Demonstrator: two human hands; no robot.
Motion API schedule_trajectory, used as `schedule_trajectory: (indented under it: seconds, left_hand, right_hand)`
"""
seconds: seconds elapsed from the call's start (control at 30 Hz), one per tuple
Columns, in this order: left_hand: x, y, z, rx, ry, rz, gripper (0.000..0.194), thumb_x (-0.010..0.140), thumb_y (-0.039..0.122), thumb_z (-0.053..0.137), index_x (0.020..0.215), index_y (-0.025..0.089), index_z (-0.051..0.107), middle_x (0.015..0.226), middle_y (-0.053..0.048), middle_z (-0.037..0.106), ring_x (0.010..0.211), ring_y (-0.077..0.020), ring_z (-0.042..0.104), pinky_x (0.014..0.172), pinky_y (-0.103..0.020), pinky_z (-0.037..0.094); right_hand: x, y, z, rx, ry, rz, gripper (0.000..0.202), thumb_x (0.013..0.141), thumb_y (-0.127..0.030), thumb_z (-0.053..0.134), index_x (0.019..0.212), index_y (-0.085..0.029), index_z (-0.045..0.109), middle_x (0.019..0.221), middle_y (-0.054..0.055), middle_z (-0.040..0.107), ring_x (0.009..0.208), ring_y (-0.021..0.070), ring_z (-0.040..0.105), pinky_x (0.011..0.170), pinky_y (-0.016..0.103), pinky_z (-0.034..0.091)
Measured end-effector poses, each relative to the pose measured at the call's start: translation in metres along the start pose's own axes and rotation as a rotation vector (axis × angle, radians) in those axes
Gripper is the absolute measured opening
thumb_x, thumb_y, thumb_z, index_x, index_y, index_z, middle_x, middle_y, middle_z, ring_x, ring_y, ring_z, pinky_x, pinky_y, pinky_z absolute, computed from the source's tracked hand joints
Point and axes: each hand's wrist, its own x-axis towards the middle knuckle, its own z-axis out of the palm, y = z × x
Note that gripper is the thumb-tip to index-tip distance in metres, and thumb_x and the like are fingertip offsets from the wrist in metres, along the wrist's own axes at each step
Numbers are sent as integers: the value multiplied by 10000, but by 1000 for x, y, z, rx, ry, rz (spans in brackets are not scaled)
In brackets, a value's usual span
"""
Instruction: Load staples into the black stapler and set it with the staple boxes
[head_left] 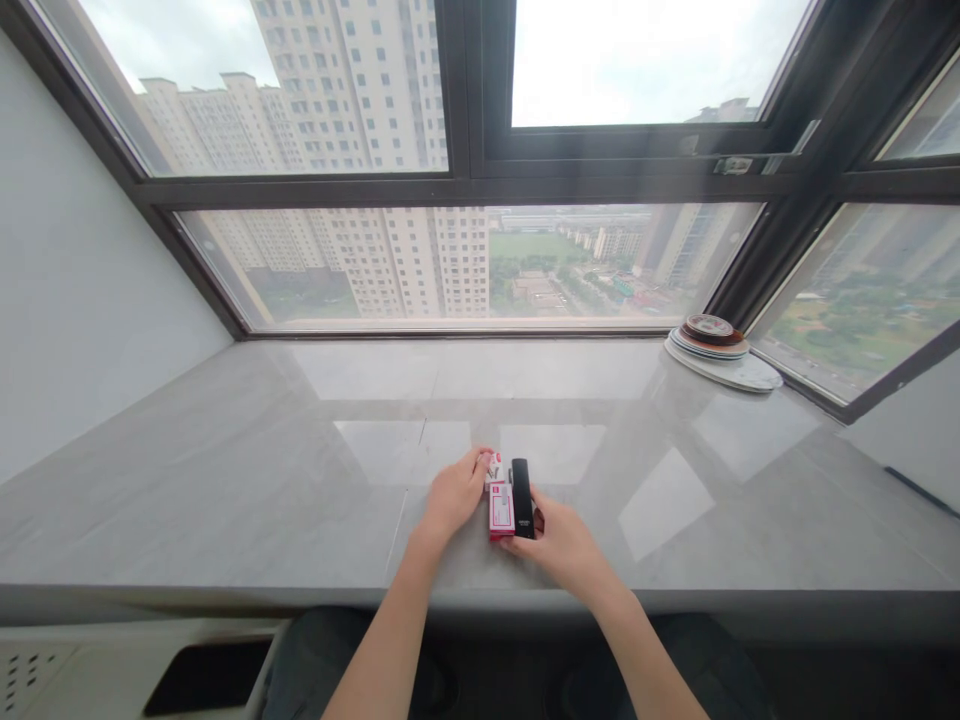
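Person at a grey counter (262,450), seen fr. head height. Centre, nr. the front edge: a black stapler (522,498), lying lengthwise, w/ pale lettering toward its near end. Just beside it, to the L, lies a pink-and-white box (502,508); directly beyond that, a small white box (494,470) w/ red marks, apparently abutting.

L hand (454,497): fingers bent, tips at the L side and far corner of the small white box; can't tell if it's a firm pinch. R hand (562,540): partly curled, thumb along the near end of the pink-and-white box, fingers by the stapler's R side; grip tightness can't be told.

Far R corner of counter: stack of plates (724,372), the lowest pale and widest, the top ones brown-rimmed. Behind: dark window frame (469,105) w/ metal latch (733,165); outside, high-rise blocks (367,90) and a green field (532,246). Lower L: white unit (90,665) w/ black panel (208,678), next to the person's dark trousers (315,655).
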Motion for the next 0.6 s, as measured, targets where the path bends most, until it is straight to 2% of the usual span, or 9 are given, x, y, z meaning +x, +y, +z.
schedule_trajectory:
  seconds: [0.1, 0.17, 0.27, 0.37, 0.5, 0.6]
  left_hand:
    - [-6, 13, 5, 31, -22, 32, 536, 1064, 560, 186, 1062, 305, 658, 871, -25, 739, 802, -215, 681, 709, -281, 403]
    - [-11, 16, 4, 50, -33, 47, 551, 1067, 557, 160, 1069, 305, 650, 860, -25, 739, 798, -219, 687, 721, -289, 410]
    - [-19, 19, 1, 78, -44, 62, 510, 1073, 530, 173, 1206, 314, 615, 937, -36, 754, 850, -229, 710, 769, -305, 434]
    - [-24, 22, 6, 121, -36, 50, 491, 1075, 486, 190, 1363, 281, 530, 1033, -94, 758, 935, -267, 721, 825, -347, 450]
    - [-19, 35, 25, 165, -49, 35, 515, 1073, 425, 178, 1420, 197, 482, 1108, -181, 734, 1016, -316, 714, 886, -404, 461]
    - [-4, 59, 48, 168, -90, 47, 517, 1069, 411, 197, 1429, 157, 468, 1154, -224, 710, 1053, -337, 707, 900, -428, 468]
  right_hand:
    - [1, -1, -2, 16, -34, -1, 627, 714, -268, 797, 1320, -220, 640, 775, -4, 723, 689, 197, 649, 668, 269, 483]
    - [1, -2, -2, 25, -37, 3, 626, 702, -256, 798, 1309, -219, 649, 766, -3, 727, 693, 203, 655, 673, 276, 488]
    - [2, -3, -1, 62, -28, -3, 613, 686, -256, 796, 1285, -235, 668, 744, -6, 725, 681, 214, 650, 656, 284, 486]
    - [3, 0, -1, 110, -37, -10, 563, 673, -266, 798, 1225, -234, 696, 750, -1, 730, 673, 219, 640, 642, 292, 484]
    - [8, 16, -16, 169, -77, -48, 532, 671, -283, 795, 1189, -214, 700, 835, 5, 752, 732, 214, 649, 688, 296, 500]
    - [12, 38, -44, 193, -107, -35, 531, 679, -306, 783, 1190, -192, 693, 899, 10, 764, 789, 220, 664, 736, 308, 507]
